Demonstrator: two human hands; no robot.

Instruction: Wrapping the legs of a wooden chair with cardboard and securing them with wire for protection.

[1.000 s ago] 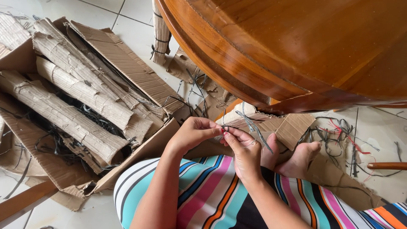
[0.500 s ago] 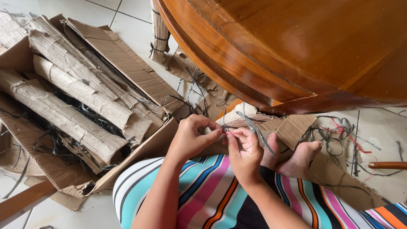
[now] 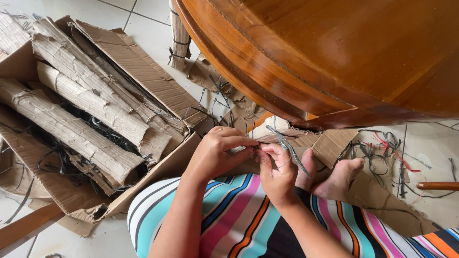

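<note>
My left hand (image 3: 219,154) and my right hand (image 3: 278,171) meet fingertip to fingertip over my lap, both pinching a thin dark string (image 3: 288,145) tied around a rolled piece of cardboard (image 3: 267,132). The roll lies just beyond my fingers, its far end under the table edge. The string's loose grey ends trail down past my right thumb. My bare feet (image 3: 334,177) rest on flat cardboard to the right, and a striped garment (image 3: 239,215) covers my legs.
A round wooden table (image 3: 334,52) overhangs the upper right. An open cardboard box (image 3: 158,174) at left holds several tied cardboard rolls (image 3: 71,129). Loose dark and red string scraps (image 3: 382,153) lie on the tiled floor at right. A wooden bar (image 3: 437,186) juts in at right.
My left hand has curled further over the string and closed against my right fingertips. My right hand has shifted slightly right and down.
</note>
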